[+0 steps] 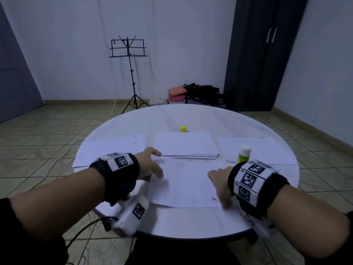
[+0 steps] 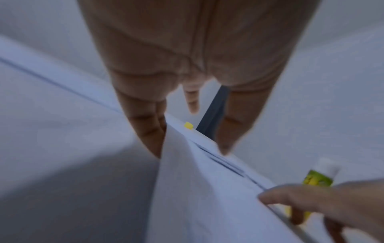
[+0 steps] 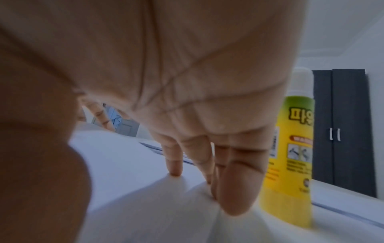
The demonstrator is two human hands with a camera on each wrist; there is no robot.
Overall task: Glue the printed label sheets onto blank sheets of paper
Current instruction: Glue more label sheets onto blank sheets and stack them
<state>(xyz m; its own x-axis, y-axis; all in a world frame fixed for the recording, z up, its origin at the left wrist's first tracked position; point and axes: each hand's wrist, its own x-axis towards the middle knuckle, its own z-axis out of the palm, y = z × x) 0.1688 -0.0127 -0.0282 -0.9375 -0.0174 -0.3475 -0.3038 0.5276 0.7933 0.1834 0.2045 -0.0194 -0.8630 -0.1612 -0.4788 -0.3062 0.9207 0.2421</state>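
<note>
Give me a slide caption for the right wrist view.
Right hand presses straight fingers onto a paper sheet, glue stick upright beside it.

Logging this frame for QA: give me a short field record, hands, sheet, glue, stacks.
left hand: fingers straight, on the sheet's left edge
right hand: fingertips pressing the sheet's right side
front sheet: flat on the table, print at near right corner
glue stick: upright, uncapped
yellow cap: behind middle stack
</note>
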